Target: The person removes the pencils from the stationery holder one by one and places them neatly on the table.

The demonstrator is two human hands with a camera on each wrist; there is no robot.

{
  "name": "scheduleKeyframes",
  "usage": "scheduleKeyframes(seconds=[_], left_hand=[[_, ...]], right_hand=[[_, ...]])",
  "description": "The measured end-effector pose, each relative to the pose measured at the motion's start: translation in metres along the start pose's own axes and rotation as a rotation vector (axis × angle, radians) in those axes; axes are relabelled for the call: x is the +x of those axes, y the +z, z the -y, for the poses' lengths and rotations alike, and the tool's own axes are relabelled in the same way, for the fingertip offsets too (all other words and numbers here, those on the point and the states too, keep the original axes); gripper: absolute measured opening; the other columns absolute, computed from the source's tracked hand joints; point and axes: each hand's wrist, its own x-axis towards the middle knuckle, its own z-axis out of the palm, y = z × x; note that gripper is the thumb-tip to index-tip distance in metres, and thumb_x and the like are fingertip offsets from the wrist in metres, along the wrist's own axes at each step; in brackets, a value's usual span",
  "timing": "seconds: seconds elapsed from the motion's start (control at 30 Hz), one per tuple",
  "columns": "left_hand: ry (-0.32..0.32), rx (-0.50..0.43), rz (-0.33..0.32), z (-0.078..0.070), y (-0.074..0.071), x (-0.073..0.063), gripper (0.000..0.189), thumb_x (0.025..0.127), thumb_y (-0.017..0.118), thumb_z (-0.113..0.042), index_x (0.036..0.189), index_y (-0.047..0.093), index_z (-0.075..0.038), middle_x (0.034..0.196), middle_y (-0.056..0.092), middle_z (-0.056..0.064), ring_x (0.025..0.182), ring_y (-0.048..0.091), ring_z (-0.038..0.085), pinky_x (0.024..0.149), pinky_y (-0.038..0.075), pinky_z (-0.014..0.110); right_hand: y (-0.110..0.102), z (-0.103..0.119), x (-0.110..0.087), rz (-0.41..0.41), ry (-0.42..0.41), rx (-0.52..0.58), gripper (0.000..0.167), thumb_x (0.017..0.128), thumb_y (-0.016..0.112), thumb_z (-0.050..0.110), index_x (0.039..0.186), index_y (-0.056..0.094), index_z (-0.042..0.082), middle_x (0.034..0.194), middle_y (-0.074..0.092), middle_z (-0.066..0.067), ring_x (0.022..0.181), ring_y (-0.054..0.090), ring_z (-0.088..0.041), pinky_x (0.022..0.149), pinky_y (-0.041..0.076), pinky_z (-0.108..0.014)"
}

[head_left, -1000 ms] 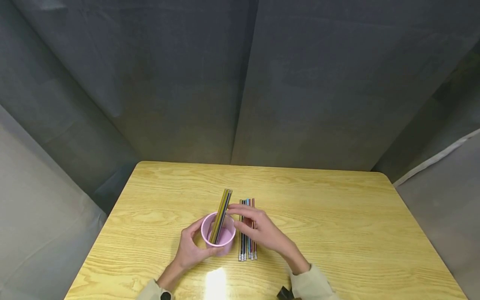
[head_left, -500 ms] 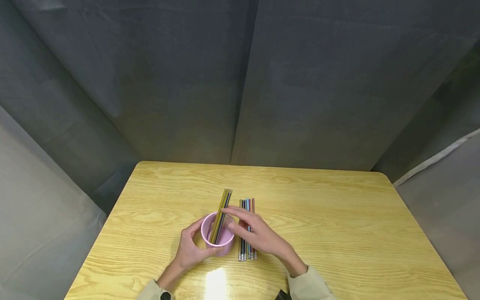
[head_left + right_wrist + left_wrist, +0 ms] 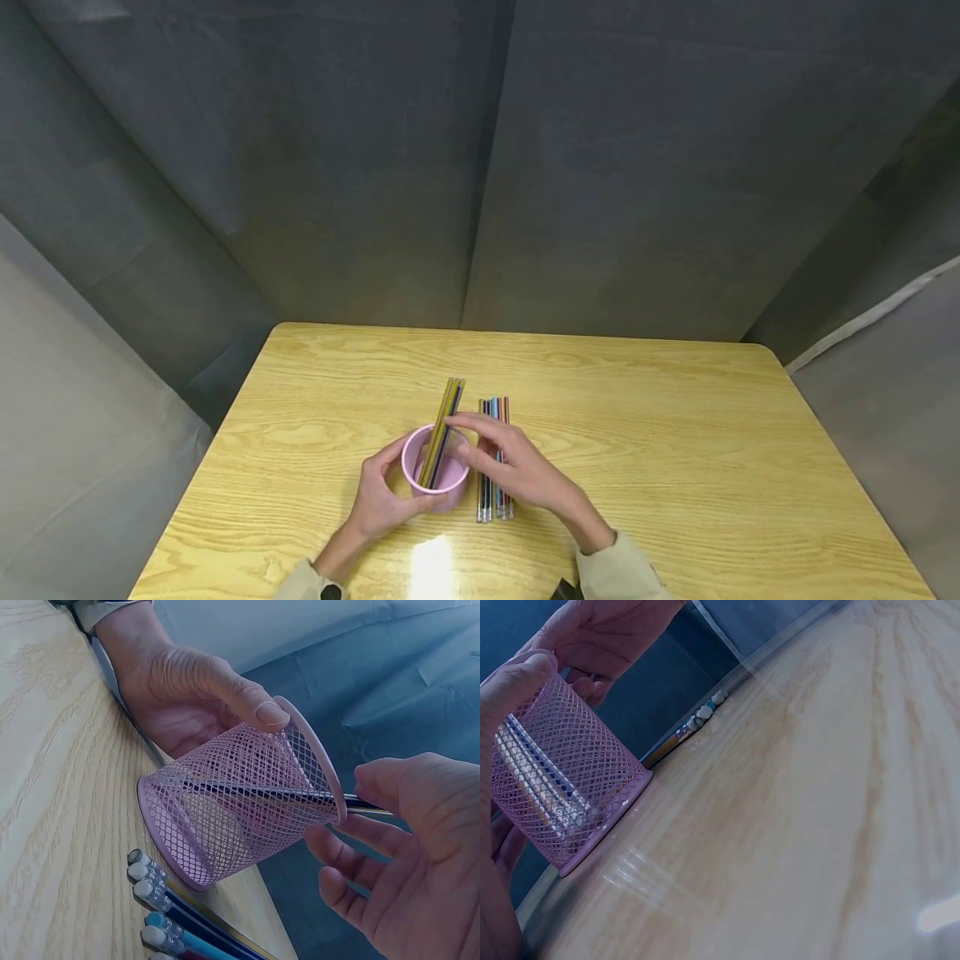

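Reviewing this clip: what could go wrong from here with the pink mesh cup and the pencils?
First, the pencils in the cup lean and stick up well above the rim, so a nudge from the right hand beside them might shift them.

Second, that hand also reaches across the loose pencils and could scatter their row.

Third, if the left hand loosened its grip, a bump might tip the cup.

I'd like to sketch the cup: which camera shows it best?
The right wrist view: the cup is large there, its side visible from top to bottom. The head view shows it small, from above; the left wrist view, partly behind the left hand.
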Motion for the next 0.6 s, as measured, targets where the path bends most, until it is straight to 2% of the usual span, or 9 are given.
scheduleKeyframes(seconds=[0.17,0.33,0.4,0.5,0.6], left_hand=[[0.010,-0.008,-0.002,0.0002,-0.0001,0.0002,0.091,0.064,0.097,-0.005,0.144,0.056,0.004,0.137,0.067,0.022,0.124,0.067,0.030,0.112,0.052,0.039],[0.019,-0.015,0.000,0.0009,-0.0003,0.0006,0.090,0.064,0.096,-0.005,0.144,0.056,0.005,0.136,0.066,0.024,0.124,0.067,0.031,0.112,0.052,0.039],[0.019,-0.014,0.000,0.0013,-0.0004,0.0004,0.090,0.064,0.096,-0.004,0.144,0.056,0.005,0.137,0.066,0.024,0.124,0.067,0.031,0.112,0.052,0.039],[0.007,-0.015,0.000,0.0014,-0.0006,-0.0001,0.089,0.064,0.096,-0.004,0.144,0.056,0.004,0.137,0.066,0.023,0.124,0.066,0.030,0.112,0.052,0.038],[0.006,-0.016,0.001,0.0011,-0.0003,-0.0002,0.090,0.064,0.096,-0.004,0.144,0.056,0.005,0.137,0.066,0.023,0.125,0.066,0.031,0.113,0.052,0.039]], right_hand=[[-0.0008,-0.0006,-0.0008,-0.018,0.008,0.001,0.040,0.108,0.059,0.020,0.147,0.058,0.019,0.085,0.060,0.003,0.070,0.052,-0.009,0.059,0.050,-0.026],[-0.0015,-0.0008,-0.0010,-0.015,0.020,0.008,0.039,0.107,0.060,0.020,0.146,0.059,0.018,0.079,0.058,0.000,0.067,0.049,-0.005,0.057,0.048,-0.023],[-0.0016,-0.0007,-0.0009,-0.014,0.015,0.001,0.039,0.107,0.060,0.020,0.146,0.059,0.016,0.087,0.062,-0.002,0.068,0.050,-0.009,0.058,0.049,-0.026],[-0.0013,-0.0012,-0.0007,-0.015,0.000,-0.022,0.036,0.108,0.059,0.020,0.143,0.061,0.015,0.113,0.069,-0.002,0.075,0.054,-0.015,0.065,0.053,-0.030],[-0.0010,-0.0019,-0.0009,-0.019,-0.001,-0.041,0.034,0.108,0.058,0.022,0.141,0.063,0.017,0.139,0.064,0.003,0.091,0.060,-0.018,0.078,0.057,-0.034]])
